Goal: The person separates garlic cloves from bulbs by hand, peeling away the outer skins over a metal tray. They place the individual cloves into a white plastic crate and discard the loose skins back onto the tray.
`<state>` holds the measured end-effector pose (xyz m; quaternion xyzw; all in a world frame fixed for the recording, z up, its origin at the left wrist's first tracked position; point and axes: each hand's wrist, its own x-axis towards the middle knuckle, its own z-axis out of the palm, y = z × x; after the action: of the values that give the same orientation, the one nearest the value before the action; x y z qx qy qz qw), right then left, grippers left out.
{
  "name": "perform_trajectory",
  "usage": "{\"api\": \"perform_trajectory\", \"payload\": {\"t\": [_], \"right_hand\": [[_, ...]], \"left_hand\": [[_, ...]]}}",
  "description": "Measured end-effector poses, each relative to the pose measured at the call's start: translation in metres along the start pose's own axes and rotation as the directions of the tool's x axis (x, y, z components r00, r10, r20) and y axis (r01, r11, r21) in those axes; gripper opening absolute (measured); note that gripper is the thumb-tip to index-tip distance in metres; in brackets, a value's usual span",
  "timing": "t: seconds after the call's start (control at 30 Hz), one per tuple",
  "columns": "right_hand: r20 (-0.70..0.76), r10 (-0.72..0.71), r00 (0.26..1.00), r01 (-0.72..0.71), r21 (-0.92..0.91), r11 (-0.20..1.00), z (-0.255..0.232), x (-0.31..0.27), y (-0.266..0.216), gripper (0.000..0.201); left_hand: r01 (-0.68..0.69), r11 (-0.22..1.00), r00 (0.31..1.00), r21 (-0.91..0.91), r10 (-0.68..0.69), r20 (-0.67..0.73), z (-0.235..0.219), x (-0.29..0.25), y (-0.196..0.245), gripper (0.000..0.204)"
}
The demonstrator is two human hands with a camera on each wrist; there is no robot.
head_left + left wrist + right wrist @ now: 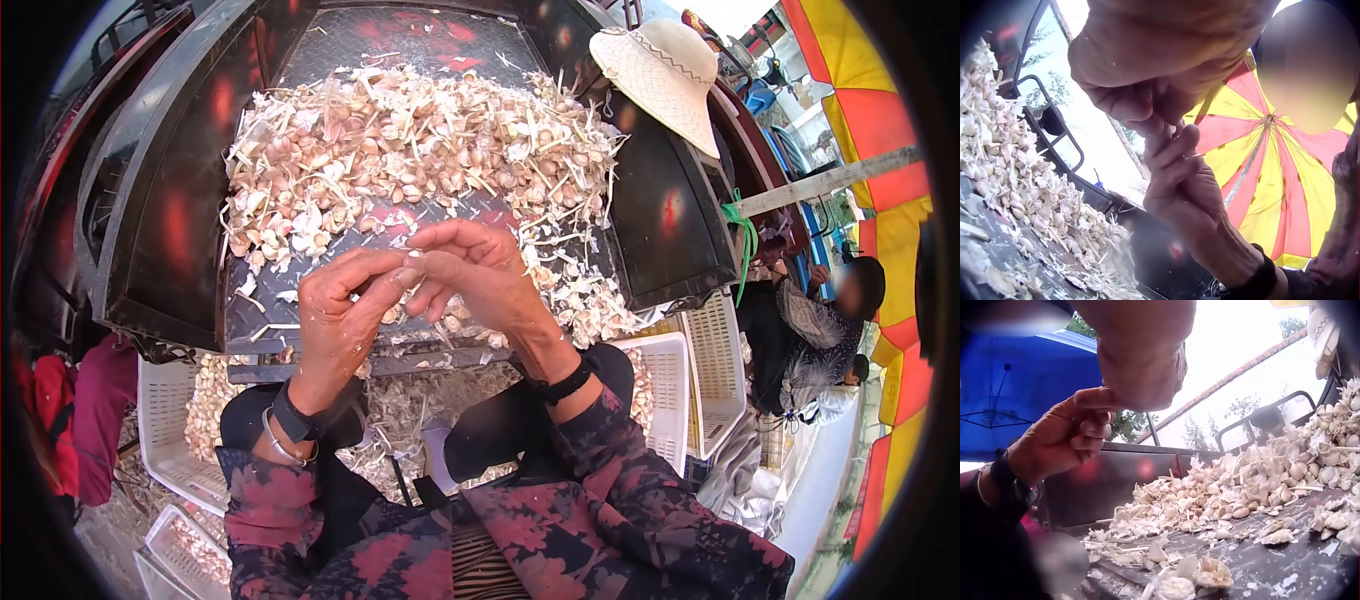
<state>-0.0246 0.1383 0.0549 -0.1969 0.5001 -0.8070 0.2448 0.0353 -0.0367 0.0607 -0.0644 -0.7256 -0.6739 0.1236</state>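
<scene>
Both hands meet above the near edge of a dark metal bed. The left hand (345,310) has its thumb and forefinger bent together at the tips, pinching a small pale piece, seemingly a garlic clove (414,254). Against the same piece the right hand (485,275) brings its thumb and forefinger, its other fingers loosely bent. Fingers hide most of the piece. In the left wrist view the right hand (1185,181) touches the left fingertips; the right wrist view shows the left hand (1060,437) from the side. A heap of garlic cloves and peelings (400,140) lies beyond the hands.
Dark side panels (670,220) flank the bed, with a straw hat (660,75) on the right one. White crates (165,410) holding garlic stand below on both sides. Another person (810,330) sits at the right, near a red-and-yellow umbrella (880,120).
</scene>
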Motion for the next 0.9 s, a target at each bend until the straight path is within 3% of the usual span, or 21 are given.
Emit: {"api": "perform_trajectory", "payload": {"t": [0.07, 0.17, 0.2, 0.23, 0.27, 0.3, 0.33, 0.37, 0.43, 0.47, 0.5, 0.53, 0.57, 0.6, 0.63, 0.67, 0.7, 0.73, 0.77, 0.83, 0.9], "right_hand": [[0.058, -0.033, 0.998, 0.037, -0.067, 0.997, 0.004, -0.004, -0.008, 0.022], [0.077, -0.056, 0.996, 0.061, -0.075, 0.995, 0.018, -0.018, -0.03, 0.02], [0.082, -0.11, 0.991, 0.11, 0.004, 0.994, 0.025, -0.024, -0.034, 0.017], [0.128, -0.109, 0.986, 0.101, 0.069, 0.992, 0.032, -0.031, -0.042, 0.014], [0.21, -0.188, 0.959, 0.139, 0.228, 0.964, 0.037, -0.035, -0.045, 0.015], [0.289, -0.301, 0.909, 0.266, 0.154, 0.952, 0.044, -0.037, -0.054, 0.017], [0.399, -0.32, 0.859, 0.301, 0.111, 0.947, 0.046, -0.039, -0.065, 0.019], [0.491, -0.415, 0.766, 0.417, 0.111, 0.902, 0.054, -0.036, -0.075, 0.02], [0.559, -0.492, 0.667, 0.457, 0.215, 0.863, 0.066, -0.04, -0.086, 0.016], [0.58, -0.53, 0.619, 0.492, 0.239, 0.837, 0.07, -0.044, -0.087, 0.016], [0.581, -0.535, 0.613, 0.498, 0.242, 0.833, 0.077, -0.041, -0.085, 0.016], [0.52, -0.675, 0.524, 0.56, 0.386, 0.733, 0.089, -0.035, -0.08, 0.014], [0.433, -0.792, 0.432, 0.602, 0.516, 0.61, 0.098, -0.034, -0.076, 0.015], [0.407, -0.678, 0.612, 0.513, 0.448, 0.732, 0.099, -0.054, -0.081, 0.014], [0.399, -0.675, 0.62, 0.506, 0.454, 0.734, 0.101, -0.05, -0.08, 0.014], [0.424, -0.715, 0.556, 0.498, 0.519, 0.695, 0.101, -0.041, -0.079, 0.013], [0.446, -0.752, 0.485, 0.492, 0.572, 0.657, 0.1, -0.037, -0.08, 0.011], [0.442, -0.748, 0.496, 0.492, 0.567, 0.661, 0.1, -0.039, -0.079, 0.011], [0.434, -0.76, 0.484, 0.534, 0.542, 0.649, 0.1, -0.039, -0.077, 0.01], [0.432, -0.775, 0.462, 0.583, 0.511, 0.632, 0.097, -0.038, -0.077, 0.008], [0.44, -0.643, 0.627, 0.673, 0.111, 0.731, 0.085, -0.045, -0.078, 0.008]], "left_hand": [[-0.155, 0.98, 0.987, 0.126, 0.16, -0.027, 0.0, -0.004, 0.006, 0.012], [-0.162, 0.982, 0.983, 0.094, 0.169, -0.072, 0.004, -0.016, 0.033, 0.015], [-0.274, 0.951, 0.959, 0.145, 0.282, -0.038, 0.002, -0.022, 0.038, 0.019], [-0.281, 0.948, 0.956, 0.149, 0.29, -0.04, 0.001, -0.025, 0.046, 0.019], [-0.402, 0.911, 0.916, 0.087, 0.401, 0.034, 0.001, -0.029, 0.056, 0.021], [-0.512, 0.859, 0.855, 0.018, 0.508, 0.101, -0.001, -0.032, 0.067, 0.023], [-0.566, 0.824, 0.804, -0.018, 0.556, 0.211, -0.008, -0.033, 0.082, 0.025], [-0.612, 0.789, 0.738, -0.06, 0.597, 0.315, -0.014, -0.033, 0.092, 0.027], [-0.696, 0.667, 0.6, -0.264, 0.743, 0.296, -0.009, -0.036, 0.093, 0.027], [-0.701, 0.664, 0.595, -0.26, 0.746, 0.299, 0.013, -0.035, 0.092, 0.027], [-0.872, 0.437, 0.47, -0.222, 0.874, -0.124, 0.049, -0.033, 0.089, 0.021], [-0.973, 0.22, 0.225, -0.071, 0.831, -0.51, 0.066, -0.034, 0.087, 0.016], [-0.972, 0.224, 0.228, -0.07, 0.831, -0.507, 0.048, -0.041, 0.094, 0.016], [-0.842, 0.455, 0.512, -0.292, 0.844, -0.162, 0.016, -0.051, 0.108, 0.016], [-0.605, 0.692, 0.661, -0.394, 0.712, 0.236, -0.002, -0.059, 0.116, 0.016], [-0.941, 0.329, 0.321, -0.081, 0.788, -0.525, 0.065, -0.044, 0.099, 0.015], [-0.939, 0.333, 0.328, -0.089, 0.783, -0.529, 0.049, -0.045, 0.094, 0.015], [-0.896, 0.365, 0.416, -0.254, 0.89, -0.189, 0.017, -0.042, 0.097, 0.015], [-0.815, 0.436, 0.397, -0.382, 0.9, 0.18, -0.001, -0.042, 0.098, 0.015], [-0.815, 0.443, 0.42, -0.374, 0.896, 0.145, 0.005, -0.045, 0.096, 0.015], [-0.812, 0.448, 0.442, -0.375, 0.891, 0.107, 0.01, -0.046, 0.089, 0.015]]}}
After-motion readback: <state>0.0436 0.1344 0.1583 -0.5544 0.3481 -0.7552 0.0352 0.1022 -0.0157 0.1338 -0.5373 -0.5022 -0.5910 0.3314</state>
